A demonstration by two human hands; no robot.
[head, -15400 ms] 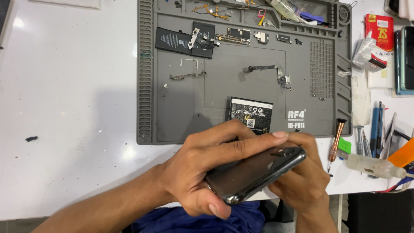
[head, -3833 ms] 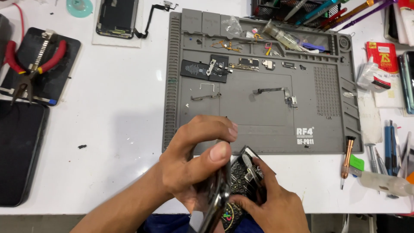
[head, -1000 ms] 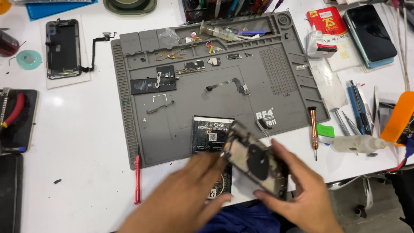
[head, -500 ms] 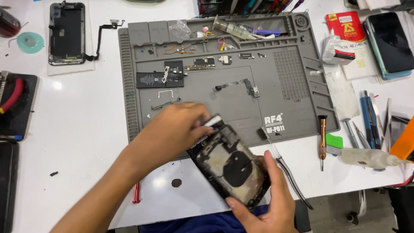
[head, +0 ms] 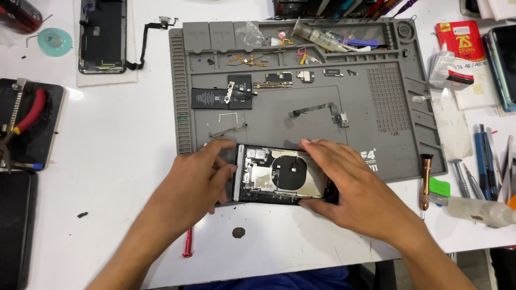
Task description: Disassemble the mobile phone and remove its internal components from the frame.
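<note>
An opened phone housing (head: 279, 175) lies flat and sideways on the front edge of the grey repair mat (head: 376, 107), its inside facing up with a round black coil in the middle. My left hand (head: 196, 185) grips its left end. My right hand (head: 349, 188) holds its right end, fingers along the top and bottom edges. A black battery (head: 220, 98) with small parts lies higher up on the mat.
A detached phone screen (head: 102, 35) rests on a white cloth at the top left. Red-handled pliers (head: 24, 121) lie on a black pad at the left. A red tool (head: 187, 244) lies near the front edge. Screwdrivers and tweezers (head: 484, 166) crowd the right side.
The housing has been turned from a tilted hold near the table's front edge to lying flat and sideways on the mat. My left hand has moved to its left end.
</note>
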